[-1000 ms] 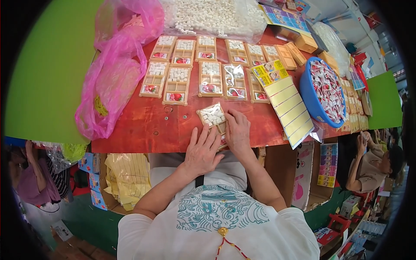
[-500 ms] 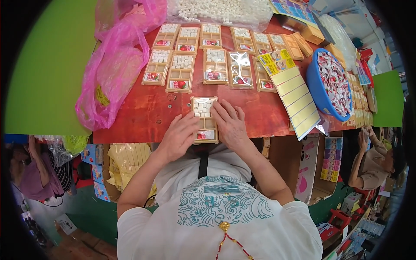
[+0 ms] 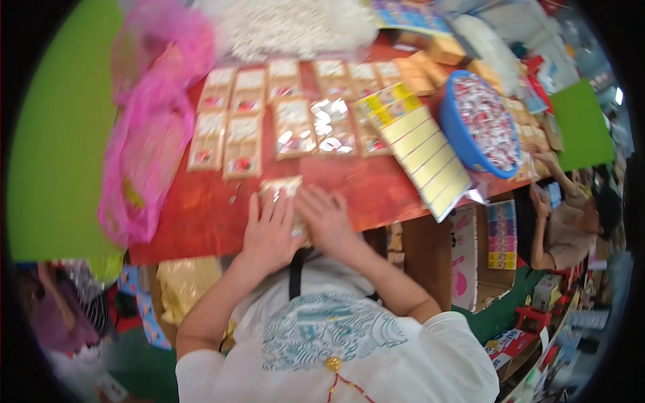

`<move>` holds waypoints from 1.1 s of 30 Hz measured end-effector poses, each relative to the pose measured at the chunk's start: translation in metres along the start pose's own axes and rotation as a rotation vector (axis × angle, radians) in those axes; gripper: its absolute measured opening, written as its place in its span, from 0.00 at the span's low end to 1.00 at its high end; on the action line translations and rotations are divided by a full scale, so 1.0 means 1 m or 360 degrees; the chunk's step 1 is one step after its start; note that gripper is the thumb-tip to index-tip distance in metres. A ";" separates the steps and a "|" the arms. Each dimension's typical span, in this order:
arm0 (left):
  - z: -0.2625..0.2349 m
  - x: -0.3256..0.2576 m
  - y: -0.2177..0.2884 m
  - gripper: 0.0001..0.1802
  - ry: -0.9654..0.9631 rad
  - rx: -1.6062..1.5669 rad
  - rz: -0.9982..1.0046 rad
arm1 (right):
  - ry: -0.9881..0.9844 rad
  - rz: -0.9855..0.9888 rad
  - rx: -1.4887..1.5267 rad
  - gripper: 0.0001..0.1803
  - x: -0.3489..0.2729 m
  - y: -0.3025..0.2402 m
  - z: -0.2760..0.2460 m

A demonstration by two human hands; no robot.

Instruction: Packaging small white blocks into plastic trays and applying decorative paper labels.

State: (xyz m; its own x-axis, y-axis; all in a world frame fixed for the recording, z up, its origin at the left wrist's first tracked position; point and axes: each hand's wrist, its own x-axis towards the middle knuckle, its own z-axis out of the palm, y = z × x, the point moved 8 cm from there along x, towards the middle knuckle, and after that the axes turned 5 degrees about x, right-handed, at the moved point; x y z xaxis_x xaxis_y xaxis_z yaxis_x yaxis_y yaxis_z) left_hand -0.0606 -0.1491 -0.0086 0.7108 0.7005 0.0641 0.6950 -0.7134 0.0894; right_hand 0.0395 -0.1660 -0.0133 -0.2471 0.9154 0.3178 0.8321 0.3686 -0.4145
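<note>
Close to the table's front edge lies a small wooden compartment tray (image 3: 290,183), partly hidden under both my hands. White pieces show blurred at its far end, with a bright glint there. My left hand (image 3: 274,228) rests over its left side, fingers spread. Along the right side lies my right hand (image 3: 325,220), fingers stretched out toward the tray's middle. Neither hand is wrapped around anything. Beyond them stand two rows of similar trays (image 3: 242,142), holding white pieces and small red-printed packets; one tray (image 3: 333,127) shines with clear film.
Pink plastic bags (image 3: 144,148) lie at the left. A clear bag of white pieces (image 3: 282,27) sits at the back. To the right are a yellow label sheet (image 3: 420,154) and a blue basin (image 3: 450,127) of small packets. Another person (image 3: 571,215) works at far right.
My hands have come over the tray, covering more of it, and the left fingers have spread. The whole view has shifted and blurred, the table appearing lower and more tilted.
</note>
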 end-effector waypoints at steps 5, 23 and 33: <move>0.005 -0.007 0.004 0.47 0.0153 -0.0011 -0.0048 | 0.0181 0.0059 -0.0035 0.25 0.003 0.024 -0.042; 0.009 0.002 -0.008 0.44 0.0085 -0.0267 -0.0176 | 0.0463 0.0461 -0.0880 0.17 0.014 0.171 -0.114; -0.017 -0.012 -0.010 0.36 0.0416 -0.0287 -0.0198 | 0.0644 0.0025 -0.0371 0.28 0.002 0.047 -0.123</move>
State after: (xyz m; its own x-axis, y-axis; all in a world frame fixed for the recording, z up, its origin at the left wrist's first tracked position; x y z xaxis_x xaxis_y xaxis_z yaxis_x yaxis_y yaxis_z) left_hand -0.0779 -0.1504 0.0064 0.5535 0.7799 0.2922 0.7279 -0.6235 0.2853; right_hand 0.1394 -0.1663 0.0728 -0.0584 0.7668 0.6392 0.9351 0.2662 -0.2339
